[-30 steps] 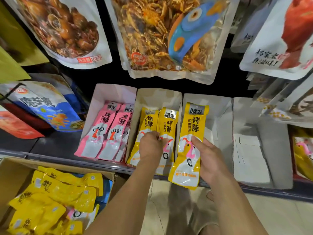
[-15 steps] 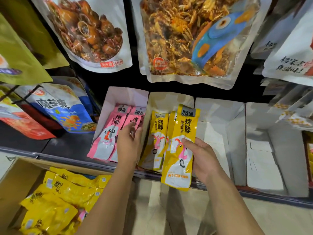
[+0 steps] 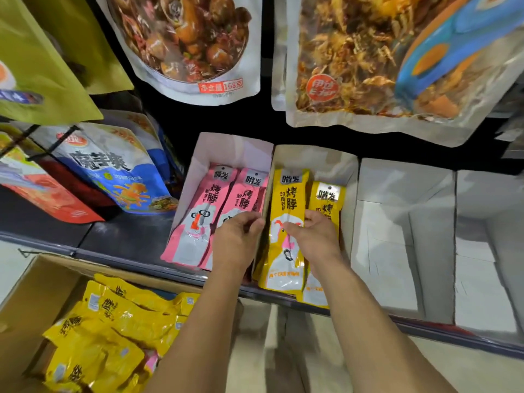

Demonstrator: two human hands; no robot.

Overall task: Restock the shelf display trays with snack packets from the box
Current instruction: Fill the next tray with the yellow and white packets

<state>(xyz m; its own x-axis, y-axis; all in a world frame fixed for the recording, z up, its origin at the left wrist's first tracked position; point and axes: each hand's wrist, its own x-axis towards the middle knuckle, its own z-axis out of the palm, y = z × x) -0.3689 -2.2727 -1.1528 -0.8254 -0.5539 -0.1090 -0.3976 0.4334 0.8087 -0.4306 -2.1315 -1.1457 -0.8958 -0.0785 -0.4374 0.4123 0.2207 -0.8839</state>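
Two hands at the trays | right hand [image 3: 314, 239]: thumb and curled fingers pinch front yellow packet [image 3: 286, 199], which stands in cardboard display tray [image 3: 350, 171] | left hand [image 3: 236, 242]: fingers curled together at tray wall beside pink packets [image 3: 198, 211], grip unclear | packets read 啃发, 烤脖 | hanging pouch [image 3: 198, 52] reads 净含量168克 | box [image 3: 31, 293] holds loose yellow packets [image 3: 113, 321]

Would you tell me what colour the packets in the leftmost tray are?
Pink packets with white lower parts; the head view shows them best.
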